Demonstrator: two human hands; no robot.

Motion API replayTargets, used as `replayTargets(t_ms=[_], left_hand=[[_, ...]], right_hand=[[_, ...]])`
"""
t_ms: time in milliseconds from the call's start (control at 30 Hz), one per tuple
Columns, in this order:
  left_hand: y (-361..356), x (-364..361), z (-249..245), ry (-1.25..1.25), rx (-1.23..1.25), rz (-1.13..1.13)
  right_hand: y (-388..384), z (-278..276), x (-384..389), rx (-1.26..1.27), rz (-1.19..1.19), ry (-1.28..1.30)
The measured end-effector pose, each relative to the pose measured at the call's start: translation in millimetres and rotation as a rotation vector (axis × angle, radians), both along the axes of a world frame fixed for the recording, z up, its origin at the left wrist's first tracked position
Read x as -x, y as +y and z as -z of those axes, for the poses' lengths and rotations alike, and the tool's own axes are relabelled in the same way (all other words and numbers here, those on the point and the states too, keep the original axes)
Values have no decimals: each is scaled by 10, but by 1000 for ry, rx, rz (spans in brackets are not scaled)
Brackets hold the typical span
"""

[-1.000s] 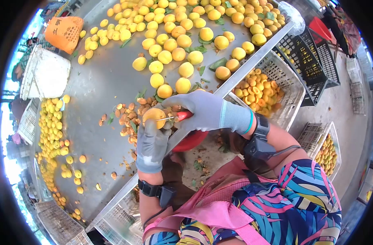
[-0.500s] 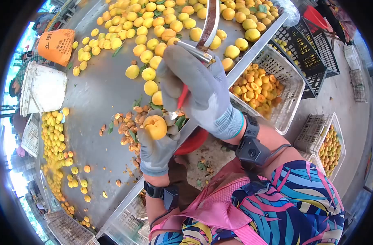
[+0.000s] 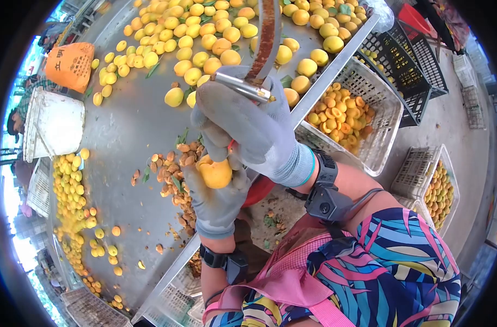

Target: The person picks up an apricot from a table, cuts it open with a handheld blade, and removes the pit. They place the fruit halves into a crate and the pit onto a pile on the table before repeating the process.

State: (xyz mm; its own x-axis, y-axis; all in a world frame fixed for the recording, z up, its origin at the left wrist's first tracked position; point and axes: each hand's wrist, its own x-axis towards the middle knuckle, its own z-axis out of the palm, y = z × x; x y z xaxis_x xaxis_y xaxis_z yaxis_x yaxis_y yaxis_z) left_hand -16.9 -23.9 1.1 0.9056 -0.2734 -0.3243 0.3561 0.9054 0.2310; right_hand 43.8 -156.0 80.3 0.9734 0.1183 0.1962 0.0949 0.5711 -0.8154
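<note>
Apricot (image 3: 214, 173) at table (image 3: 128, 125) edge | left hand (image 3: 215, 204) clamped round it, cupping it steady | right hand (image 3: 254, 131) fisted on red-handled knife (image 3: 266, 41), blade tipped up, clear of fruit

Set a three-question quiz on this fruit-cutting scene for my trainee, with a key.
1. True or false: the left hand holds a yellow fruit.
2. The knife in the right hand is: A) blade pointing up, away from the fruit; B) stuck into the fruit; C) lying flat on the table.
3. Fill in: the brown heap on the table beside the left hand is fruit ____.
Key: 1 true; 2 A; 3 stones.
</note>
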Motion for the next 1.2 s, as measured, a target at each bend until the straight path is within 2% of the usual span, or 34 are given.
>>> replayTargets(t_ms=[67, 133, 167, 233, 300, 333, 500, 567, 600, 700, 733, 800, 867, 933, 1033, 1133, 1200], left_hand=[[28, 19, 89, 27, -3, 6], [40, 20, 105, 51, -3, 17], [43, 26, 104, -38, 20, 68], [-30, 17, 5, -125, 48, 123], [-130, 29, -89, 92, -33, -30], [-132, 31, -86, 93, -32, -29], [-122, 25, -21, -346, -714, -212], [-119, 37, 22, -520, -985, -284], [-114, 43, 42, -608, -1122, -319], [-98, 55, 102, -874, -1532, -425], [-94, 61, 121, -874, -1532, -424], [-87, 88, 162, -753, -1372, -387], [-80, 110, 214, -633, -1211, -347], [-74, 94, 303, -573, -1127, -324], [-73, 45, 382, -557, -1189, -293], [-123, 28, 374, -504, -1121, -312], [-109, 34, 399, -646, -1502, -349]], right_hand=[[24, -2, 11, 29, 17, 19], [74, 25, 10, -17, 229, -143], [49, 26, 11, -12, 232, -144], [-20, 31, 17, -86, -81, -19], [106, 122, 23, -151, -51, -43], [155, 155, 22, -218, -26, -69], [119, 139, 60, 15, 195, -223], [93, 161, -5, -88, -9, -121], [66, 141, -10, -89, -10, -119], [15, 90, 11, 57, -142, -27], [47, 110, 32, 24, -110, -10], [129, 212, 19, -6, -76, 8], [226, 367, -19, 19, 89, -131], [186, 322, -51, 37, 2, -99], [177, 316, -59, 46, -135, 3], [223, 363, -106, 38, -195, 68], [244, 373, -123, 39, -206, 55]])
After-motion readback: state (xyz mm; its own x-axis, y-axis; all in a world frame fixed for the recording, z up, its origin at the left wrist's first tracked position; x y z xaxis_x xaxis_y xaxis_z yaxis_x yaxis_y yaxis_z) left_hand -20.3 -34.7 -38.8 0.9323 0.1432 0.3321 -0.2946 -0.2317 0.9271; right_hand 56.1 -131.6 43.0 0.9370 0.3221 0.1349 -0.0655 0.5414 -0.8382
